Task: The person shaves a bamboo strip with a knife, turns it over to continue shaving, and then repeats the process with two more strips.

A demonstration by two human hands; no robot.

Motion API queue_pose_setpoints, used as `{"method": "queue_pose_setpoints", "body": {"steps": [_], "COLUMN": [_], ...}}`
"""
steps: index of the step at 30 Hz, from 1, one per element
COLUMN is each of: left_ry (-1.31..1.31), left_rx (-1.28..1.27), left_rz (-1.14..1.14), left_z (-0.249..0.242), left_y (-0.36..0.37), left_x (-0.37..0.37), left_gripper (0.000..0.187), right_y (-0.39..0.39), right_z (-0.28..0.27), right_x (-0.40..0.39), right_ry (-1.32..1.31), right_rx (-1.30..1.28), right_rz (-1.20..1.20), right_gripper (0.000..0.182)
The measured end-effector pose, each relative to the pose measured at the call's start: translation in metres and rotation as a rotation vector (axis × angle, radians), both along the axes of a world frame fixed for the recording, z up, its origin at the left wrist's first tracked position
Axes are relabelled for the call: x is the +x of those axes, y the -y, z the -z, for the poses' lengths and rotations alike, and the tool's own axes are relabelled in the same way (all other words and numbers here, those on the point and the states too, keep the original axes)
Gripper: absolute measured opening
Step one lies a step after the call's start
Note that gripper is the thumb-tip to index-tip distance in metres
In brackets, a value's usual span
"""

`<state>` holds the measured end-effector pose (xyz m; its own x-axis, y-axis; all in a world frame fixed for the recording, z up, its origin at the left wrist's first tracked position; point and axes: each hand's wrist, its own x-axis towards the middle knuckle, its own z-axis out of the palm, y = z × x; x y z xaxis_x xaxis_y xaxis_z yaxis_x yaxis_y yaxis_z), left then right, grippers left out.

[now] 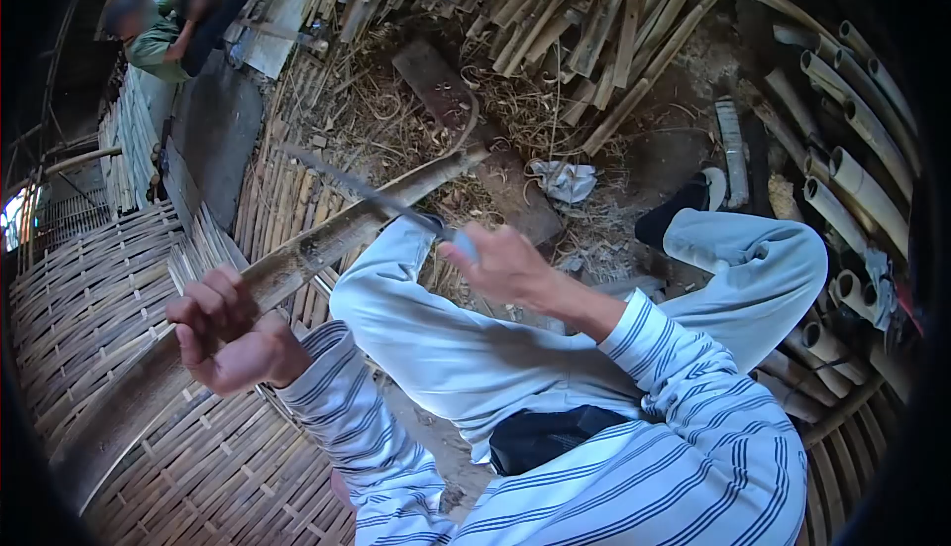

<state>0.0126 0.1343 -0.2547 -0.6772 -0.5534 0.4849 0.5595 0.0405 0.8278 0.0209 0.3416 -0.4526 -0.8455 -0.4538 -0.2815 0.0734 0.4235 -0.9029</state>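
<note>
Fingers of my right hand clamp a blue-handled metal knife. My left hand curls at a long, brown split-bamboo length; whether gripping, I cannot tell.

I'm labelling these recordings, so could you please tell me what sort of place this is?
Probably a bamboo workshop, judging by the heaped split bamboo, the scattered shavings and the woven matting.

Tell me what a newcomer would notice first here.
First, the long split bamboo piece slanting from lower left to upper centre, and the knife in the right hand near the middle. Next, the heap of bamboo strips along the top and the woven bamboo at the left.
</note>
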Motion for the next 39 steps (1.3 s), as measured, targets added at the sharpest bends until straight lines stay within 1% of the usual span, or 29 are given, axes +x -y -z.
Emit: {"method": "queue_pose_setpoints", "body": {"steps": [2,3,5,7,8,9,10,11,12,13,15,16,17,18,19,20,21,23,24,25,27,29,30,32,33,35,36,38,39], "left_ry": [0.005,0.005,-0.011,-0.036,-0.045,-0.047,-0.020,-0.013,0.000,0.003,-0.004,-0.018,-0.013,-0.012,-0.006,-0.007,-0.013,-0.022,-0.038,0.003,-0.010,0.025,0.036,0.043,0.049,0.059,0.064,0.049,0.056], "left_rx": [-0.005,-0.009,-0.064,-0.074,-0.080,-0.073,-0.066,-0.039,-0.041,-0.045,-0.046,-0.046,-0.056,-0.068,-0.082,-0.068,-0.080,-0.106,-0.045,-0.050,-0.004,0.007,0.015,0.042,0.053,-0.003,-0.030,0.007,0.028], "left_rz": [0.036,0.059,0.144,0.262,0.264,0.253,0.238,0.144,0.197,0.247,0.207,0.192,0.192,0.191,0.186,0.132,0.162,0.230,0.223,0.210,0.013,-0.102,-0.158,-0.195,-0.215,-0.257,-0.279,-0.226,-0.210], "left_z": [0.002,0.000,0.003,0.003,0.001,0.004,0.002,0.002,0.000,-0.001,0.000,0.000,0.001,0.003,0.002,0.002,0.000,0.000,0.001,0.000,0.000,0.001,0.002,-0.001,-0.002,0.000,-0.001,0.001,0.002], "left_y": [0.002,0.002,0.011,0.014,0.014,0.010,0.006,0.001,0.005,0.010,0.009,0.009,0.012,0.016,0.019,0.013,0.012,0.013,0.014,0.021,0.015,0.020,0.023,0.020,0.018,0.017,0.017,0.027,0.030], "left_x": [0.001,0.001,0.007,0.007,0.006,0.004,0.003,0.000,-0.001,-0.002,-0.001,-0.003,-0.003,-0.002,-0.001,-0.002,-0.002,-0.008,-0.009,-0.009,-0.016,-0.017,-0.018,-0.022,-0.024,-0.027,-0.026,-0.027,-0.022], "left_gripper": [0.029,0.029,0.029,0.029,0.028,0.028,0.027,0.026,0.026,0.027,0.027,0.027,0.027,0.027,0.027,0.027,0.027,0.026,0.025,0.025,0.025,0.025,0.025,0.025,0.024,0.025,0.025,0.026,0.026], "right_y": [0.005,0.001,-0.014,-0.024,-0.027,-0.018,-0.008,0.002,0.004,0.004,0.008,0.002,0.002,0.003,-0.008,-0.021,-0.034,-0.027,-0.023,-0.006,0.009,0.018,0.019,0.020,0.016,0.006,0.008,0.004,0.007], "right_z": [-0.007,0.005,0.056,0.093,0.094,0.093,0.076,0.049,0.029,0.017,0.000,0.001,0.033,0.080,0.116,0.153,0.195,0.199,0.204,0.163,0.116,0.093,0.096,0.116,0.129,0.149,0.152,0.149,0.147], "right_x": [0.002,-0.004,-0.025,-0.026,-0.038,-0.031,-0.029,-0.018,-0.026,-0.033,-0.024,-0.027,-0.021,-0.014,-0.017,-0.021,-0.021,-0.021,-0.017,-0.011,-0.031,-0.023,-0.015,0.003,0.005,0.005,0.008,-0.002,0.004], "right_ry": [-0.211,-0.023,0.329,0.410,0.442,0.142,0.196,0.192,0.143,0.087,0.018,0.116,0.067,0.013,0.048,0.083,0.355,0.187,0.137,0.116,0.054,0.059,0.037,-0.006,0.099,0.306,0.318,0.319,0.290], "right_rx": [0.031,0.044,0.055,0.137,0.178,0.056,0.076,-0.035,-0.141,-0.088,0.000,0.015,0.042,0.069,0.125,0.180,0.232,0.249,0.195,0.132,0.034,-0.042,-0.059,-0.103,-0.031,0.114,0.088,0.041,0.014], "right_rz": [-0.016,-0.002,0.033,0.016,0.014,0.074,0.041,-0.001,-0.034,-0.061,-0.112,-0.151,-0.032,0.086,0.087,0.085,0.158,0.178,0.195,0.210,0.179,0.052,0.063,0.080,0.119,0.196,0.177,0.150,0.145], "right_gripper": [0.054,0.054,0.055,0.055,0.055,0.056,0.054,0.053,0.052,0.053,0.055,0.058,0.059,0.060,0.062,0.064,0.063,0.061,0.059,0.057,0.054,0.052,0.051,0.050,0.052,0.056,0.057,0.059,0.057]}}
